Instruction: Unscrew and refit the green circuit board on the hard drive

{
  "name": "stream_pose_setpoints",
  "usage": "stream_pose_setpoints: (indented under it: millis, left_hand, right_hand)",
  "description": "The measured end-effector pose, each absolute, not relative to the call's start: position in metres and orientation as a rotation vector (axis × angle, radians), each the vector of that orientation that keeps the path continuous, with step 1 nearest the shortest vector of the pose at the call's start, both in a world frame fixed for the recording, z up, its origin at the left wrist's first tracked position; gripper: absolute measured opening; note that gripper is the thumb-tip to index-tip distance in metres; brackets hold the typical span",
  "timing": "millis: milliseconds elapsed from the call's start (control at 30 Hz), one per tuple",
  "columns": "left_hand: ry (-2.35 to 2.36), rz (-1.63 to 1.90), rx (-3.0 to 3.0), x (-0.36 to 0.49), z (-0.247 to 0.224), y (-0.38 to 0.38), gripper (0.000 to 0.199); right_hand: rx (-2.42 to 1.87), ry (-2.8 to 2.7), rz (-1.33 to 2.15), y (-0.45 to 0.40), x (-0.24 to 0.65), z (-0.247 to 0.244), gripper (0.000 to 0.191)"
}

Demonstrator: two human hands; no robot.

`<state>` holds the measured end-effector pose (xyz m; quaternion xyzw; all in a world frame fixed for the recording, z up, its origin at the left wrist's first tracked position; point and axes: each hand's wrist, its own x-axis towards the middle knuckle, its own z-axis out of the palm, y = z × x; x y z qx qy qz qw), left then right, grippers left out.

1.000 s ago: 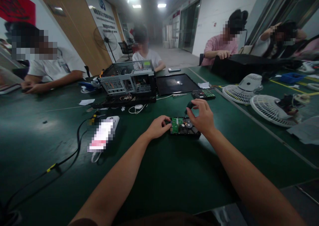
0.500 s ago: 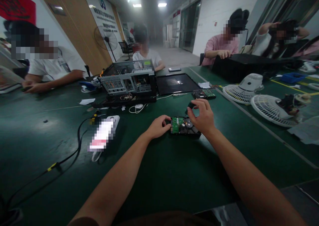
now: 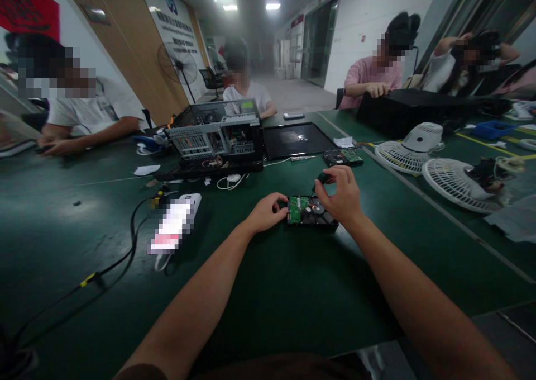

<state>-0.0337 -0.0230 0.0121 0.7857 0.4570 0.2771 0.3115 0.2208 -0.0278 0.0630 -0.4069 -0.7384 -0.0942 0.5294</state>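
A hard drive [image 3: 320, 215] lies flat on the green table, its green circuit board facing up at the left part. My left hand [image 3: 268, 212] grips the drive's left end between thumb and fingers. A dark-handled screwdriver [image 3: 321, 177] is pinched in my right hand [image 3: 341, 193], tilted, with its thin shaft pointing down at the circuit board side of the drive. The exact spot under the tip is too small to make out.
An opened computer case [image 3: 218, 137] stands behind, beside a black panel [image 3: 297, 141]. Another drive [image 3: 343, 157] lies behind my right hand. White fan parts [image 3: 454, 184] are at right, a phone [image 3: 180, 221] with cables at left. Several people sit around.
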Motion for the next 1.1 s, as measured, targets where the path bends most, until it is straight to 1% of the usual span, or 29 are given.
stream_pose_setpoints:
  millis: [533,767,967,1100]
  left_hand:
    - [1.222,0.716,2.050,-0.033,0.011,-0.022,0.040]
    - [1.192,0.702,2.029,-0.035,0.012,-0.023,0.041]
    - [1.123,0.692,2.078,-0.036,0.019,-0.027,0.049]
    - [1.124,0.693,2.100,-0.036,0.020,-0.028,0.052]
  right_hand:
    - [-1.013,-1.756,-0.183,-0.030,0.220,0.064,0.030]
    - [-0.981,-1.765,-0.125,-0.028,0.219,0.062,0.034]
    - [-0.988,-1.774,-0.122,-0.029,0.217,0.058,0.038]
    - [-1.050,-1.757,-0.146,-0.029,0.217,0.057,0.037]
